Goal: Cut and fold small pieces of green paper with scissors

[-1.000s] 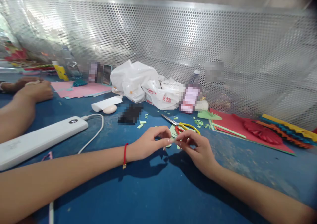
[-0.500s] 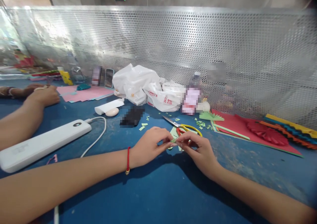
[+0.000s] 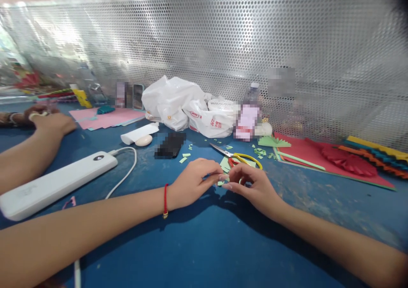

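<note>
In the head view my left hand (image 3: 193, 182), with a red cord bracelet at the wrist, pinches a tiny piece of green paper (image 3: 226, 177) between thumb and fingertips. My right hand (image 3: 256, 188) is curved close beside it, thumb and index finger apart, the index fingertip near or touching the paper. Just beyond the hands lie scissors (image 3: 237, 156) with yellow and red handles, blades pointing away to the left. Partly under them are pale green paper pieces (image 3: 225, 164). Small green scraps (image 3: 260, 152) are scattered around.
A white power strip (image 3: 60, 184) with a cable lies left, near another person's hands (image 3: 54, 120). White plastic bags (image 3: 174, 103), a black phone (image 3: 171, 145) and a propped phone (image 3: 247, 120) stand beyond. Red paper (image 3: 306, 154) and folded strips (image 3: 376, 156) lie right. A perforated metal screen (image 3: 204, 33) closes the back.
My right thumb has parted from the index finger and dropped away from the paper, which my left hand keeps pinched. The camera view has tilted slightly downward.
</note>
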### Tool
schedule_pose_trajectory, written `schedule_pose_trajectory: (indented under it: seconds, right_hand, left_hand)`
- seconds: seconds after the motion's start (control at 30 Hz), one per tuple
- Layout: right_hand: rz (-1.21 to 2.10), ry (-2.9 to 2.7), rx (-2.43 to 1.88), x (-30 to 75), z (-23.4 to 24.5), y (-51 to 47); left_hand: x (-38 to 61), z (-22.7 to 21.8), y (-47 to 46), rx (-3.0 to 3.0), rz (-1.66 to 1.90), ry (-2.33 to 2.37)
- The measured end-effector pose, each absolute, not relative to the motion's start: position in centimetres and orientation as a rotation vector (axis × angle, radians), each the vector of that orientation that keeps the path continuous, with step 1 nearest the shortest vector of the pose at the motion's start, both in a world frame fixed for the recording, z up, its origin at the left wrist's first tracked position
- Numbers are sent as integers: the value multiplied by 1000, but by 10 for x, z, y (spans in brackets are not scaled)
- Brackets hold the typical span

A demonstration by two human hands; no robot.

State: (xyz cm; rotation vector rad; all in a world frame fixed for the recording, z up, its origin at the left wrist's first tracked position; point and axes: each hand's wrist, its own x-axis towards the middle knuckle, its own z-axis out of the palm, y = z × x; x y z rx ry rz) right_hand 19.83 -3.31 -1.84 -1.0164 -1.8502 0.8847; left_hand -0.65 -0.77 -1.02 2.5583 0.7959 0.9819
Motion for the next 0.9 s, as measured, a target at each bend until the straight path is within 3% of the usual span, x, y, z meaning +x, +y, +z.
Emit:
schedule_pose_trajectory:
  seconds: [0.9]
  right_hand:
    - [771, -1824, -955, 203, -18, -34]
  left_hand:
    - [-5, -9, -3, 2554, 951, 692]
